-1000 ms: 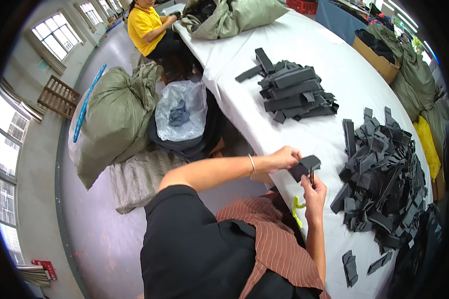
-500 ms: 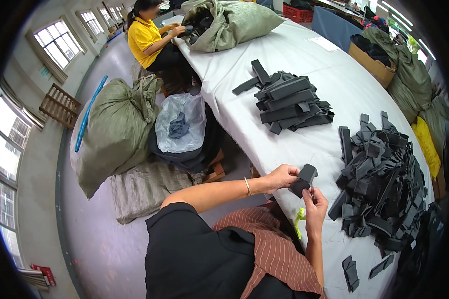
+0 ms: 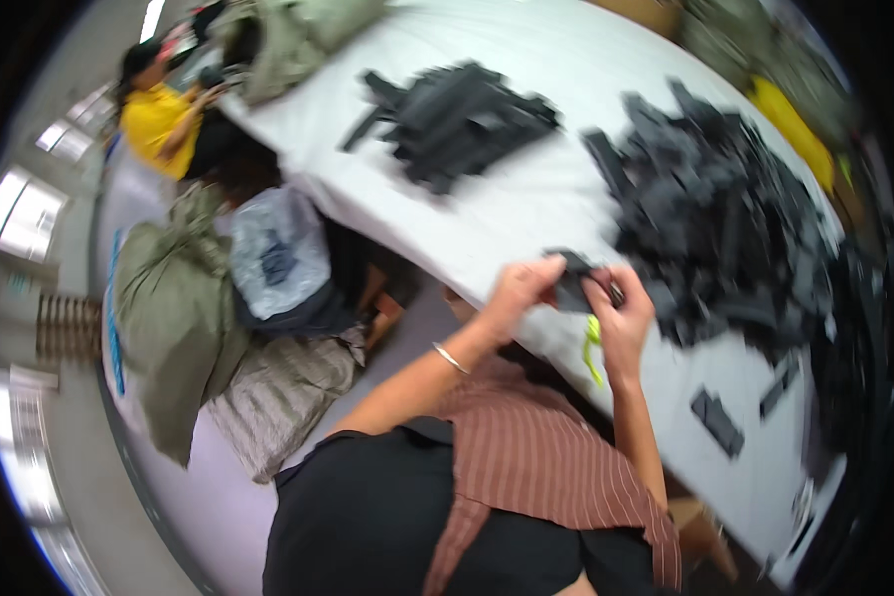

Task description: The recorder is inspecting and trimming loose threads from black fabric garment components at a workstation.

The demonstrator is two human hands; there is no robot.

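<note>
My left hand [image 3: 522, 292] is closed, pinching one edge of a dark grey fabric piece [image 3: 572, 292] above the table's near edge. On the piece's other side, my right hand [image 3: 624, 308] is closed with its fingertips against the fabric. A small dark, shiny thing shows among the right fingers, too blurred to name. Beyond the right hand lies a big loose heap of dark fabric pieces [image 3: 725, 214]. A neater stack of dark strips [image 3: 467, 124] sits farther off to the left. Two separate pieces, one a short dark bundle [image 3: 717, 422], rest near the right hand.
The white-covered table [image 3: 397, 214] curves around me. A bright yellow-green strip [image 3: 592, 350] hangs by its near edge. Left on the floor stand a bulging green sack [image 3: 179, 318] and a plastic-lined container [image 3: 283, 233]. A person in yellow [image 3: 159, 129] works at the far left.
The view has swung, so the table and heaps appear higher and farther left. Both hands still hold the dark piece, now turned and more covered by fingers.
</note>
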